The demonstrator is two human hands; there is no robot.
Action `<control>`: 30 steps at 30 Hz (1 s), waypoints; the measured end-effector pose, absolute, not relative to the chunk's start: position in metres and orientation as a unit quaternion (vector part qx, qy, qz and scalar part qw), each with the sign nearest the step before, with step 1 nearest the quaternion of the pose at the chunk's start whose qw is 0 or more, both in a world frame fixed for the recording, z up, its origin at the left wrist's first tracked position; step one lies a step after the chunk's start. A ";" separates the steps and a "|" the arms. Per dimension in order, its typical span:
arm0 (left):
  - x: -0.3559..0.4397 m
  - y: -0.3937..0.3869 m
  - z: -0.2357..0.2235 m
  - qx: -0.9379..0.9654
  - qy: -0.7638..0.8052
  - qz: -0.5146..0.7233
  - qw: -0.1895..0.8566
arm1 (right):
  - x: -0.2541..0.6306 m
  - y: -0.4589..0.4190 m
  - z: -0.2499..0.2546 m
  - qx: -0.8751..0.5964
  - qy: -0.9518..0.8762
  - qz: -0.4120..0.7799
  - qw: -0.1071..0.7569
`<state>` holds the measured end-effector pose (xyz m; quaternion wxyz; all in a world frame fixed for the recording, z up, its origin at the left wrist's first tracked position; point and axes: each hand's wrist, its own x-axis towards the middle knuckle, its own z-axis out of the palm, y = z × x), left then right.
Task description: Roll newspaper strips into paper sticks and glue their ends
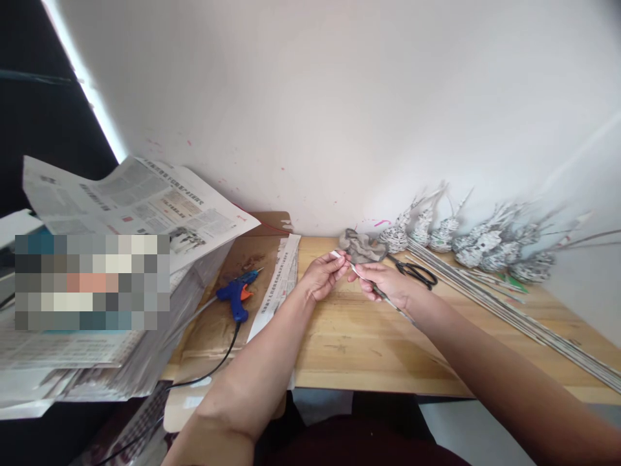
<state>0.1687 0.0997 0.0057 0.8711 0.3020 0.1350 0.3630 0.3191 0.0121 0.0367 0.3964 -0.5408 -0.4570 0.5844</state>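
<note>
Above the wooden table point(334, 349), both my hands are close together at a thin rolled newspaper stick point(398, 309). My left hand point(321, 277) is closed, thumb and fingers pinching the pale paper end. Just to its right, my right hand point(385, 283) has its fingers wrapped round the stick, whose other end slants down beneath the wrist. A crumpled grey cloth point(363, 246) lies right behind the hands. Scissors with black handles point(423, 273) lie beyond my right forearm, their blades partly hidden.
On the left, a blue glue gun point(237, 299) rests on brown cardboard point(201, 333) beside newspaper strips point(281, 285). A tall newspaper stack point(140, 362) stands further left. Several woven paper gourd shapes point(478, 246) line the wall. Long paper sticks point(514, 317) extend along the right.
</note>
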 end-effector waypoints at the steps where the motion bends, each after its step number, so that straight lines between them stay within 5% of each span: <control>1: 0.169 0.099 0.007 0.301 0.136 0.360 0.872 | 0.318 0.011 0.037 -0.541 -0.461 0.579 0.400; 11: 0.170 0.086 0.018 0.322 0.144 0.322 0.879 | 0.307 -0.010 0.047 -0.601 -0.522 0.469 0.382; 17: 0.170 0.074 0.032 0.336 0.168 0.339 0.863 | 0.306 -0.027 0.058 -0.648 -0.668 0.141 0.338; 20: 0.169 0.066 0.035 0.337 0.172 0.349 0.857 | 0.303 -0.034 0.059 -0.646 -0.685 0.083 0.325; 30: 0.154 0.045 0.054 0.377 0.164 0.320 0.854 | 0.307 -0.036 0.046 -0.567 -0.545 0.461 0.410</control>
